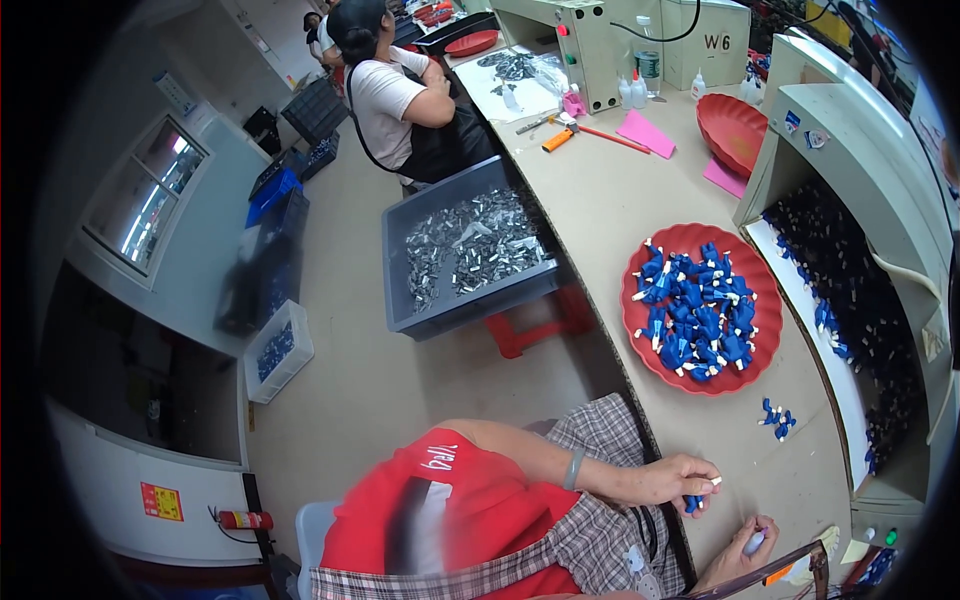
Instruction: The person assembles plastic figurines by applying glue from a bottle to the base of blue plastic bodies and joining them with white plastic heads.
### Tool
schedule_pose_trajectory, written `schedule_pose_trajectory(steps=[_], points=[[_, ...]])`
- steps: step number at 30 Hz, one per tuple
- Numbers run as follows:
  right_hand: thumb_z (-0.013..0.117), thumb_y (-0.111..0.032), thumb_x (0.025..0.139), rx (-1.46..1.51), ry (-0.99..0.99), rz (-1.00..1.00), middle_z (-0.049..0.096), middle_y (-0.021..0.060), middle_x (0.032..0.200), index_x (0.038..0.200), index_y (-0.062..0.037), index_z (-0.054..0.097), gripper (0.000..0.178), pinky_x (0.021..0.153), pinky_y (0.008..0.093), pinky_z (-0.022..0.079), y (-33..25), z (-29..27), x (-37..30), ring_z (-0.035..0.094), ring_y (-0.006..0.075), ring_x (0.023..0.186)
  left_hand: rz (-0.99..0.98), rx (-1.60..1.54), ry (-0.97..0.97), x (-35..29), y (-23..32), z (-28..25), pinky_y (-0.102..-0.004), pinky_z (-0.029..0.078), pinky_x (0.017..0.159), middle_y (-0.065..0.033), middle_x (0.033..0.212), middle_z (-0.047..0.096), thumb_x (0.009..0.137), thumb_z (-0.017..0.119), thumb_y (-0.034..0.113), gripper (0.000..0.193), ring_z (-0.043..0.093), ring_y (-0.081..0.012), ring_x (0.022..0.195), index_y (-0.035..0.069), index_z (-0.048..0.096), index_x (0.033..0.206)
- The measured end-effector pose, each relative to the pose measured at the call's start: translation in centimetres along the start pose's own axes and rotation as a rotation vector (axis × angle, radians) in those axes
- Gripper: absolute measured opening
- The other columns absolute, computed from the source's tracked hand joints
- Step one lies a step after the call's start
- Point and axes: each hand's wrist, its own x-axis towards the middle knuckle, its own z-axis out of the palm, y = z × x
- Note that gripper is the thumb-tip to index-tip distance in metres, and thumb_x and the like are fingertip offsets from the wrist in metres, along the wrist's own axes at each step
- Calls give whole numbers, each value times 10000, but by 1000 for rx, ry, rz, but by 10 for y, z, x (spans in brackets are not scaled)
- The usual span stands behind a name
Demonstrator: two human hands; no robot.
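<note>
My left hand, with a grey-green bangle on its wrist, is closed at the bench edge around a small blue piece. A whitish tip shows at its fingertips. Just nearer, my right hand is wrapped round a small pale squeeze bottle, mostly hidden by the fingers. Beyond both hands, a few blue pieces with white ends lie loose on the bench. Farther off, a red scalloped bowl is heaped with many similar blue pieces.
A conveyor machine with a dark belt runs along the bench's right side, carrying blue pieces. A grey crate of shiny metallic parts stands on a red stool. An orange-handled tool lies farther up. A co-worker sits beyond.
</note>
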Motion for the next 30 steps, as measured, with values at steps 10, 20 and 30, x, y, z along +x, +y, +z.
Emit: schedule_pose_trajectory(steps=[10, 20, 30], points=[[658, -70, 803, 96, -11, 201, 619, 180, 772, 887, 39, 631, 140, 607, 384, 489, 10, -5, -12, 585, 283, 681, -10, 12, -2, 0, 1, 4, -270, 513, 702, -54, 883, 605, 980, 459, 259, 273, 611, -137, 840, 24, 525, 1101], [637, 24, 788, 342, 82, 175, 609, 111, 791, 841, 6, 593, 71, 808, 346, 473, -9, 7, 5, 585, 231, 734, 63, -428, -201, -12, 48, -17, -386, 555, 744, -194, 991, 607, 937, 532, 299, 339, 639, -349, 919, 20, 494, 1124], [663, 40, 769, 324, 93, 186, 608, 91, 781, 846, -5, 580, 122, 622, 276, 463, -10, 1, 5, 581, 187, 679, -35, -597, -434, -4, 39, -25, -367, 559, 753, -262, 1054, 596, 943, 514, 314, 377, 632, -367, 954, 15, 486, 1171]])
